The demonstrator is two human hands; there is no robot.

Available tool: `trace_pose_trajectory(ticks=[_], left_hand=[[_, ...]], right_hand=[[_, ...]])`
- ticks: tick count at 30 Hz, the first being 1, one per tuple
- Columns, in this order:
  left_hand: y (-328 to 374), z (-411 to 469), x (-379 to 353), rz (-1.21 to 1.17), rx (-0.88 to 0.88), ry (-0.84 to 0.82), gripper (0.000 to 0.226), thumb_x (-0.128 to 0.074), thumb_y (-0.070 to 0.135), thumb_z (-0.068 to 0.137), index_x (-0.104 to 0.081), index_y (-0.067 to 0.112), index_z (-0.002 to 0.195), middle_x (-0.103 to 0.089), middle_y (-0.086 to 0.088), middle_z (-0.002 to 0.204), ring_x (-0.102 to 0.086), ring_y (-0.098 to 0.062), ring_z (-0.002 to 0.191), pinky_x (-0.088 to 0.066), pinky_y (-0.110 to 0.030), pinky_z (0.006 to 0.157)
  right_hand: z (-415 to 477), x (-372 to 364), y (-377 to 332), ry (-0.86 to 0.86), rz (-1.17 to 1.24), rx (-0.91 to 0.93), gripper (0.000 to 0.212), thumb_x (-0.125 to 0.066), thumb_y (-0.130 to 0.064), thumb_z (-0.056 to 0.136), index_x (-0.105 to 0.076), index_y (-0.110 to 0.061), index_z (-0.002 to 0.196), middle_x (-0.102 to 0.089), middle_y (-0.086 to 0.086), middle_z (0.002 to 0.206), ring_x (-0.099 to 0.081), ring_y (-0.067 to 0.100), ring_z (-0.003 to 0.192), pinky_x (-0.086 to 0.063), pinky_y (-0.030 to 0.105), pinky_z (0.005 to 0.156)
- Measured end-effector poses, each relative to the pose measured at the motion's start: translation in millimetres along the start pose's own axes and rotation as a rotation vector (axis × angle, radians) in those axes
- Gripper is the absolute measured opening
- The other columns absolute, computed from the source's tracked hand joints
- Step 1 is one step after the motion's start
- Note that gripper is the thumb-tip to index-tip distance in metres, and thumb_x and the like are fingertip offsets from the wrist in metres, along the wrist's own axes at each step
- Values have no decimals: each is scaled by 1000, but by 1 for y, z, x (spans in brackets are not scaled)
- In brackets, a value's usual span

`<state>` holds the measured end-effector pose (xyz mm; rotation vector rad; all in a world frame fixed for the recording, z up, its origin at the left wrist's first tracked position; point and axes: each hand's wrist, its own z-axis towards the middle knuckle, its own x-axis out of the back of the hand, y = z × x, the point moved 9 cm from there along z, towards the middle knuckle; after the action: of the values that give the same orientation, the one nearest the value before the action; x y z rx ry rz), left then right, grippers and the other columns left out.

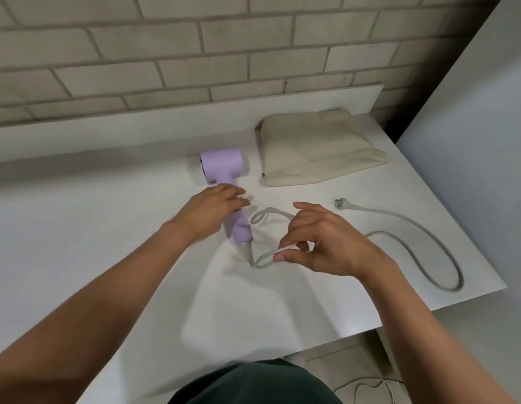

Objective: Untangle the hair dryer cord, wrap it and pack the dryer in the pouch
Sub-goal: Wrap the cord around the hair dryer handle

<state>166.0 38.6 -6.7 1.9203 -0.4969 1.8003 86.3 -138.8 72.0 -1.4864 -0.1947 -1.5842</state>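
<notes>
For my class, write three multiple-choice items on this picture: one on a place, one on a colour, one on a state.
1. Where does the pouch lie from the hair dryer? A left B right C underneath
2. The hair dryer's colour? A lilac B black C red
3. The right hand is A open and empty B a bare fist C pinching the cord
Answers: B, the pouch sits to its right; A, its body is lilac; C, thumb and fingers pinch a cord loop.
</notes>
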Motion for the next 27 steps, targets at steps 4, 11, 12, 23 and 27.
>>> trace_pose_trajectory(ticks=[4, 11, 12, 23, 27], left_hand=[[-2, 39, -18, 237, -127, -176, 55, -56, 3, 95, -53, 26, 145, -39, 0, 162, -30, -25, 152, -27, -38, 118], [4, 43, -13, 442, -398, -76, 30, -72, 14, 74, -69, 27, 100, -60, 5, 85, -60, -26, 84, -41, -37, 85], [4, 40, -11, 452, -423, -55, 31, -72, 16, 74, -69, 27, 103, -60, 5, 85, -61, -26, 83, -42, -38, 89], [43, -14, 67, 266, -306, 34, 59, -68, 18, 85, -49, 31, 140, -35, 3, 79, -45, -29, 56, -37, -33, 45], [56, -30, 100, 236, -349, 146, 60, -88, 20, 69, -41, 29, 105, -52, 0, 60, -53, -29, 46, -43, -31, 36]], right_hand=[[8, 5, -3, 52, 22, -26, 26, -75, -48, 90, -79, -23, 82, -45, -13, 59, -41, 7, 61, -48, 37, 104], [13, 24, -4, 150, 119, -47, 20, -76, -41, 92, -79, -22, 87, -41, -20, 64, -39, 5, 58, -41, 21, 64], [14, 30, -5, 171, 142, -36, 17, -77, -39, 91, -80, -21, 89, -41, -24, 65, -39, 3, 57, -38, 18, 65], [63, 58, -12, -60, 419, -47, 15, -88, -20, 81, -82, -20, 94, -47, -14, 68, -42, 17, 64, -34, 21, 63], [80, 51, -21, -196, 466, -59, 21, -90, -21, 79, -80, -22, 98, -49, 0, 69, -43, 30, 70, -37, 33, 65]])
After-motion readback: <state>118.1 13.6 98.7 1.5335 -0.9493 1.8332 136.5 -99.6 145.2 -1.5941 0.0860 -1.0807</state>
